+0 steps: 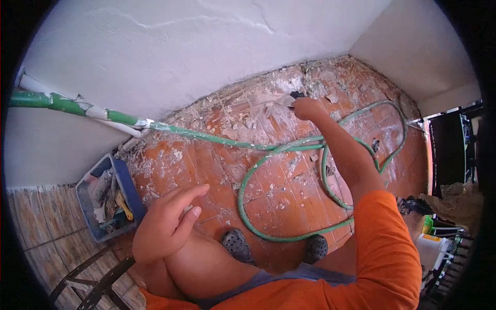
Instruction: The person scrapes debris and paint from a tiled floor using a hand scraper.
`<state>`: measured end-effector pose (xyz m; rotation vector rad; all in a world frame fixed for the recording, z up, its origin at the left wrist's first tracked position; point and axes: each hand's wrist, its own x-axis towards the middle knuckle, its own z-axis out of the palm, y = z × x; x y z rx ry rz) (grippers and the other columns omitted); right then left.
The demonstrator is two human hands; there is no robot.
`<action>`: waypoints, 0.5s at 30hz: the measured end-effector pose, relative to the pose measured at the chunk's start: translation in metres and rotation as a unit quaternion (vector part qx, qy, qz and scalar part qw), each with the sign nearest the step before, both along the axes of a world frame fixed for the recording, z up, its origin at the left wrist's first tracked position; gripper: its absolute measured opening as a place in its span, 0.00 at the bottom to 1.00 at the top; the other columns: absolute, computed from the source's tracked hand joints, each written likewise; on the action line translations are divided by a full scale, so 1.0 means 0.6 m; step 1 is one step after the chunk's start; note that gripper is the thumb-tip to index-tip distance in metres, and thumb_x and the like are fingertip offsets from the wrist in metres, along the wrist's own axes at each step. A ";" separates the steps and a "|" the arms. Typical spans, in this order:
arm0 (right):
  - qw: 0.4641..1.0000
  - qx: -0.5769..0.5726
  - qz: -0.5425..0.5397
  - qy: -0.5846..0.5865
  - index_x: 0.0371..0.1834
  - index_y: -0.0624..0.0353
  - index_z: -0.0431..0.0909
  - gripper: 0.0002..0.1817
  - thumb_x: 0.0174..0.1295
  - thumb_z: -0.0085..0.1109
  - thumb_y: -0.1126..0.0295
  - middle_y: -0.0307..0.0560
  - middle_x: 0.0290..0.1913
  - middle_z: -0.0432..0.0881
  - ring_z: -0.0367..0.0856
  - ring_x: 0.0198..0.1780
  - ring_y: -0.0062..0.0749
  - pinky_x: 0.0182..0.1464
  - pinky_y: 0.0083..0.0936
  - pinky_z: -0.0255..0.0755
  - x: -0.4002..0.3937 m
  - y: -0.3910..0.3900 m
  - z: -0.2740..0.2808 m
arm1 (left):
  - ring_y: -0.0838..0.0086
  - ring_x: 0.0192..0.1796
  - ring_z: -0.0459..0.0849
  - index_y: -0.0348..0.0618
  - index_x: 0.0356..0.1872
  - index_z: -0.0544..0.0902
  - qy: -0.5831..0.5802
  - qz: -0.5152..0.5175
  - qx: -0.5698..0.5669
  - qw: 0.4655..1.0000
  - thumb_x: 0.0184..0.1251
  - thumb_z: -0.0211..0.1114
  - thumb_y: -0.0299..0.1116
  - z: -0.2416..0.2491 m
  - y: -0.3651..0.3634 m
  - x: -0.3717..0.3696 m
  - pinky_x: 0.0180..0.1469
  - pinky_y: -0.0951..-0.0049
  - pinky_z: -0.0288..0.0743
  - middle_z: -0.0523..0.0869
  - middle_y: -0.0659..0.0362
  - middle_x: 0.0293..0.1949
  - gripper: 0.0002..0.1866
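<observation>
My right hand (pixel 308 109) is closed round the dark handle of a scraper (pixel 285 100), whose pale blade rests low over the debris near the wall's foot. Plaster flakes and dust lie about it on the orange tiled floor (pixel 279 191). My left hand (pixel 173 222) is held above my bent leg, fingers apart and holding nothing. A green hose (pixel 248 199) loops over the floor below my right forearm.
A blue tray (pixel 132 191) with tools stands at the left, beside a dark metal frame (pixel 106 279). A white pipe (pixel 121 127) runs along the wall (pixel 155 57). At the right are a white bucket (pixel 430 250) and dark shelving.
</observation>
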<state>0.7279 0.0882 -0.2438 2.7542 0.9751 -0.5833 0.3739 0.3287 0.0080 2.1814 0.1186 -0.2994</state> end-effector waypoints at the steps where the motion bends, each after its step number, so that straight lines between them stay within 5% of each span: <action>1: 1.000 -0.001 -0.001 -0.002 0.39 0.58 0.84 0.13 0.57 0.51 0.66 0.51 0.42 0.85 0.85 0.45 0.45 0.46 0.42 0.77 -0.010 0.003 0.003 | 0.51 0.50 0.80 0.34 0.56 0.74 -0.013 -0.002 0.003 1.000 0.65 0.55 0.25 -0.006 0.002 -0.003 0.51 0.63 0.73 0.79 0.43 0.50 0.18; 3: 0.992 0.049 -0.112 0.011 0.39 0.59 0.84 0.14 0.58 0.50 0.65 0.54 0.42 0.85 0.84 0.45 0.48 0.47 0.42 0.77 -0.046 0.032 0.011 | 0.52 0.49 0.80 0.35 0.56 0.74 -0.031 -0.009 0.003 0.999 0.65 0.55 0.25 -0.009 0.000 0.001 0.51 0.64 0.73 0.80 0.43 0.50 0.18; 6: 0.969 0.244 -0.018 0.041 0.33 0.62 0.82 0.12 0.57 0.48 0.69 0.61 0.38 0.83 0.84 0.42 0.53 0.45 0.46 0.76 -0.135 0.148 -0.037 | 0.53 0.50 0.81 0.34 0.56 0.74 -0.003 -0.011 -0.008 1.000 0.65 0.54 0.25 0.002 -0.010 0.012 0.51 0.64 0.73 0.80 0.43 0.50 0.18; 8: 0.973 0.186 -0.048 0.125 0.42 0.64 0.80 0.14 0.56 0.49 0.71 0.64 0.42 0.82 0.83 0.45 0.52 0.45 0.46 0.76 -0.174 0.235 -0.086 | 0.53 0.51 0.81 0.34 0.55 0.75 0.025 0.017 -0.021 0.999 0.64 0.54 0.24 0.002 -0.012 0.012 0.52 0.65 0.73 0.80 0.43 0.49 0.18; 10: 0.966 0.208 -0.117 0.103 0.41 0.65 0.80 0.14 0.58 0.47 0.70 0.64 0.41 0.83 0.83 0.44 0.52 0.45 0.45 0.77 -0.196 0.260 -0.062 | 0.55 0.52 0.81 0.33 0.55 0.74 0.017 0.005 -0.003 1.000 0.63 0.54 0.24 -0.002 -0.011 0.013 0.54 0.65 0.71 0.81 0.44 0.49 0.19; 13: 0.962 0.224 -0.145 0.056 0.40 0.65 0.80 0.15 0.60 0.45 0.68 0.62 0.41 0.83 0.84 0.43 0.53 0.45 0.44 0.77 -0.139 0.205 -0.115 | 0.58 0.53 0.81 0.32 0.56 0.74 0.012 0.001 0.018 1.000 0.62 0.54 0.24 -0.008 -0.007 0.012 0.57 0.66 0.70 0.82 0.44 0.48 0.19; 14: 0.968 0.192 -0.154 0.038 0.40 0.63 0.81 0.16 0.61 0.45 0.65 0.61 0.42 0.83 0.84 0.43 0.52 0.45 0.44 0.77 -0.121 0.158 -0.062 | 0.59 0.53 0.81 0.32 0.56 0.74 0.008 -0.001 0.025 1.000 0.62 0.54 0.24 -0.007 -0.004 0.012 0.56 0.66 0.70 0.82 0.44 0.47 0.19; 15: 0.969 0.172 -0.175 0.015 0.40 0.59 0.81 0.16 0.62 0.45 0.63 0.59 0.43 0.83 0.84 0.43 0.53 0.45 0.45 0.77 -0.075 0.111 -0.120 | 0.59 0.53 0.81 0.32 0.56 0.74 0.004 -0.001 0.026 1.000 0.62 0.54 0.24 -0.007 -0.002 0.014 0.56 0.66 0.70 0.82 0.44 0.47 0.19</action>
